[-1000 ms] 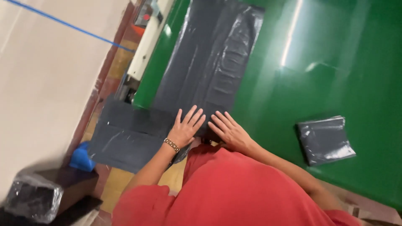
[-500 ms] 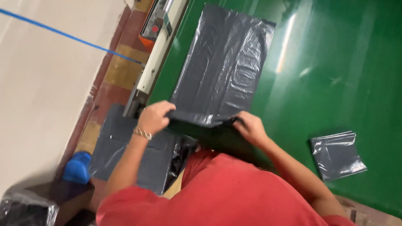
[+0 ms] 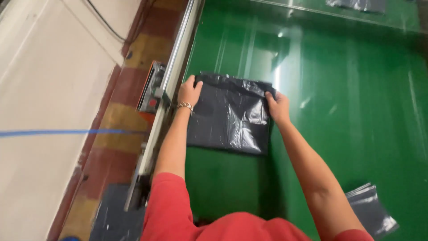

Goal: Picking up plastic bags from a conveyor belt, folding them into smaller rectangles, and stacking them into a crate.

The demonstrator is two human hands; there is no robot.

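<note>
A wide green worktop [image 3: 339, 111] carries one folded dark grey plastic bag [image 3: 229, 116], lying flat between a person's two outstretched hands. Two more grey bags show, one folded at the near right edge [image 3: 372, 212], another at the far top [image 3: 356, 4]. The left hand [image 3: 189, 91] clasps the bag's far left corner, fingers curled over it; the right hand [image 3: 278, 106] pinches its far right corner.

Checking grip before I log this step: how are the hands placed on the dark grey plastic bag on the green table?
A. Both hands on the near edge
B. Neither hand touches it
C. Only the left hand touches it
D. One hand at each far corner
D: the left hand and the right hand each grip a far corner of the folded grey bag.
</note>
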